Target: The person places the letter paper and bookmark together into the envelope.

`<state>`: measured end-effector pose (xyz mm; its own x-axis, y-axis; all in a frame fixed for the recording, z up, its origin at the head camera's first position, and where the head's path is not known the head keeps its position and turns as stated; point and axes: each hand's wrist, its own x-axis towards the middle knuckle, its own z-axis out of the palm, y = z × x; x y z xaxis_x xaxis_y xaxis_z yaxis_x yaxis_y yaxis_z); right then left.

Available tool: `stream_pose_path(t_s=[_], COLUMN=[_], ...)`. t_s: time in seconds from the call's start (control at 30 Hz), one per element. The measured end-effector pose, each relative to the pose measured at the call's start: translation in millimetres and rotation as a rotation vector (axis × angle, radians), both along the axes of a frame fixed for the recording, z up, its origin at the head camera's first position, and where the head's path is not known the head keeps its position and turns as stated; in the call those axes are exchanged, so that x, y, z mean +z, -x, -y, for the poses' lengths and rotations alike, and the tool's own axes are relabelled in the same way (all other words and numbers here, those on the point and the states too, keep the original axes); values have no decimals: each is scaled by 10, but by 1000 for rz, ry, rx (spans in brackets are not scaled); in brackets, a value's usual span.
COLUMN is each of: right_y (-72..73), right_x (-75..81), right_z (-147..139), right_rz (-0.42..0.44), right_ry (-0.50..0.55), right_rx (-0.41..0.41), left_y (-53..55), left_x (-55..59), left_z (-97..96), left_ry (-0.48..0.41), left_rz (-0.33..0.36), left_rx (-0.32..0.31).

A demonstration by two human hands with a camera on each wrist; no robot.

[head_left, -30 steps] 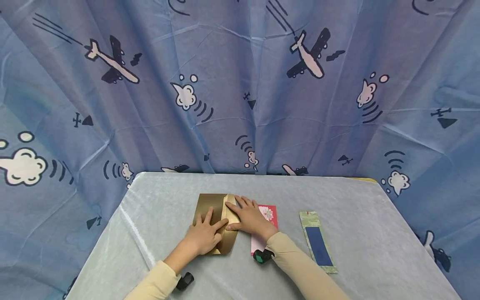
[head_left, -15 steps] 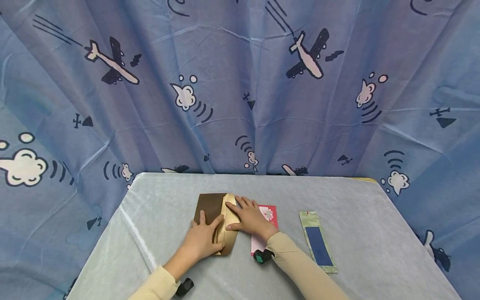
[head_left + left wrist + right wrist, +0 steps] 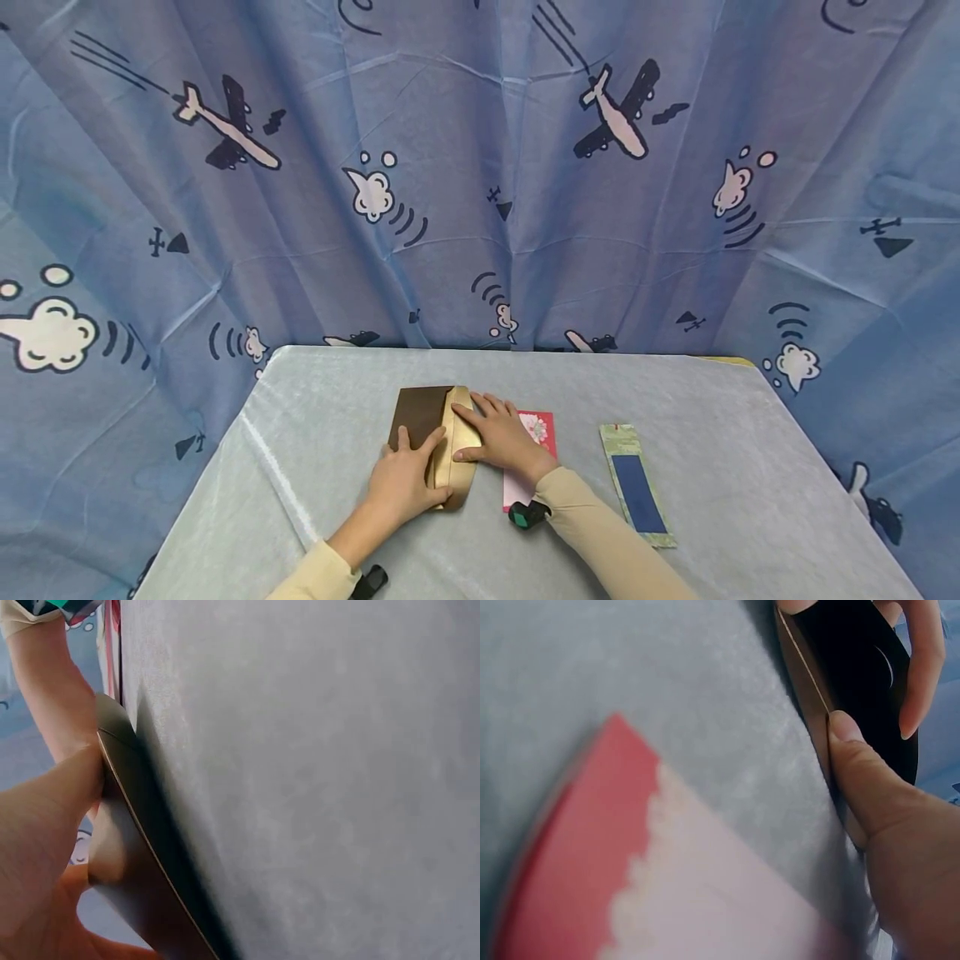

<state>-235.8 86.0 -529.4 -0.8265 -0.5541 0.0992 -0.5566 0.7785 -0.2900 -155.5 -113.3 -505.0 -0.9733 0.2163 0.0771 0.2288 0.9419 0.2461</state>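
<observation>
**Left hand point(image 3: 400, 482) and right hand point(image 3: 507, 439) spread over a gold-brown folder point(image 3: 420, 407)**

The folder lay left of centre on the table point(image 3: 330, 425), its long sides running away from the person and a paler flap point(image 3: 464, 433) along its right side. Both hands bore on it from above, each with its thumb held apart from extended fingers.

The left hand came in from the near left, its back upward and its forearm slanting forward and right. Its index finger pointed to the flap's inner edge, its thumb reached rightward across the near end, and the other fingers fanned towards the dark panel.

The right hand entered from the right, its forearm slanting forward and left. Its thumb and index finger lay on the flap with a gap between them; the remaining fingers extended towards the far right corner. The right wrist view showed the thumb tip against an edge.

A red-and-pink card point(image 3: 537, 427) lay partly hidden beneath the right wrist; whether they touched, I cannot tell. A green strip point(image 3: 637, 487) with a blue panel rested farther right, well apart from both hands.
</observation>
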Motion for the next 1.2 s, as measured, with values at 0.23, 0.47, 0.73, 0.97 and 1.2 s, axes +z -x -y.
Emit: stream_pose_path(t_s=[0.23, 0.47, 0.73, 0.97, 1.2], right_y=[1, -7, -40, -93, -152], right_x=[-23, -31, 8, 79, 123], right_z=[-8, -25, -64, -217, -443], right_rz=[-11, -20, 7, -23, -72], right_ry=[7, 18, 67, 281, 485], right_rx=[-2, -6, -11, -151, -309], left_y=[17, 27, 34, 36, 29], left_x=[-39, -67, -60, -61, -62], left_z=[1, -18, -24, -30, -23], left_ry=[43, 60, 74, 99, 90], left_rz=[-29, -39, -22, -32, -42], left_rx=[5, 10, 9, 12, 20])
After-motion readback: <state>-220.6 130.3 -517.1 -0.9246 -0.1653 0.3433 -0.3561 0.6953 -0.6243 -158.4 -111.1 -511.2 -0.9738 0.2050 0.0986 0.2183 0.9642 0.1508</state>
